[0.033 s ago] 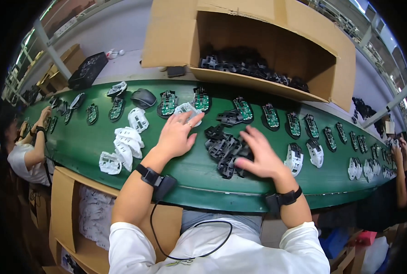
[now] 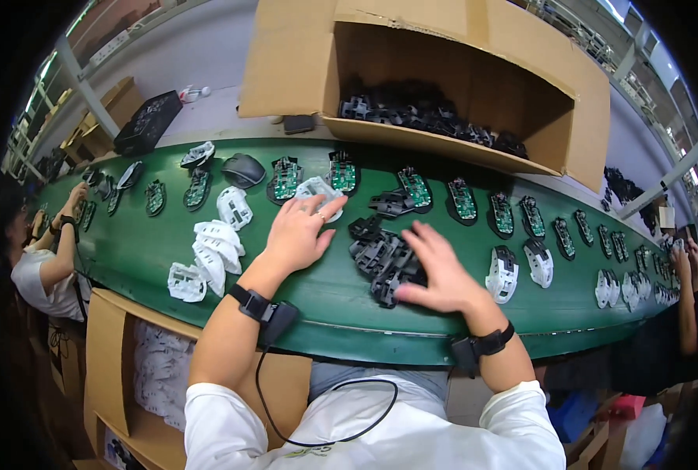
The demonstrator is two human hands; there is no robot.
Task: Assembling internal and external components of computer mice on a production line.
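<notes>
My left hand (image 2: 300,235) lies palm down with its fingers stretched out and thumb apart. Its fingertips rest at the near edge of a white mouse shell (image 2: 314,188), partly covering it. Beyond that shell are two mouse bases with green circuit boards (image 2: 285,179). My right hand (image 2: 441,274), slightly blurred, hovers with fingers apart at the right side of a pile of black plastic mouse parts (image 2: 376,258). Whether it touches the pile I cannot tell. One dark part (image 2: 392,203) lies against another base with a green board (image 2: 415,188).
Several white shells (image 2: 218,247) lie left of my left hand, near a dark complete mouse (image 2: 243,170). Boarded bases line the green belt (image 2: 333,301). A cardboard box (image 2: 451,141) of black parts stands behind. Other people work at both ends.
My right hand has shifted slightly left over the black parts. My left hand stays by the white shell. The whole view has moved a little.
</notes>
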